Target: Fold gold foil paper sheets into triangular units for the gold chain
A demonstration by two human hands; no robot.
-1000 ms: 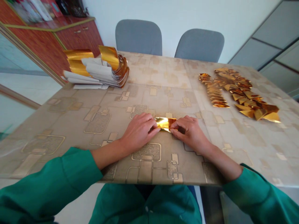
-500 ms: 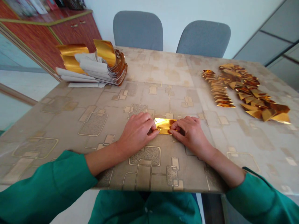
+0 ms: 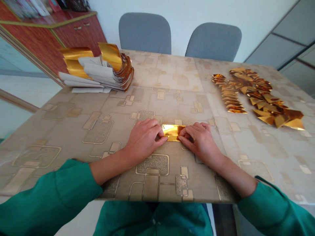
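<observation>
On the patterned tabletop [image 3: 179,75], a gold foil strip [image 3: 172,132] lies flat between both hands. The left hand [image 3: 144,141] and right hand [image 3: 200,143] grip its ends; it looks light and easily creased, best held by the edges

A route across the table [image 3: 157,75] from the left hand [image 3: 144,142] and right hand [image 3: 201,142] toward the far edge is left between the stack of gold foil and white paper [image 3: 108,70] and the folded gold foil pieces [image 3: 261,98]. Past that edge, the way is blocked by two grey chairs [image 3: 145,32].
</observation>
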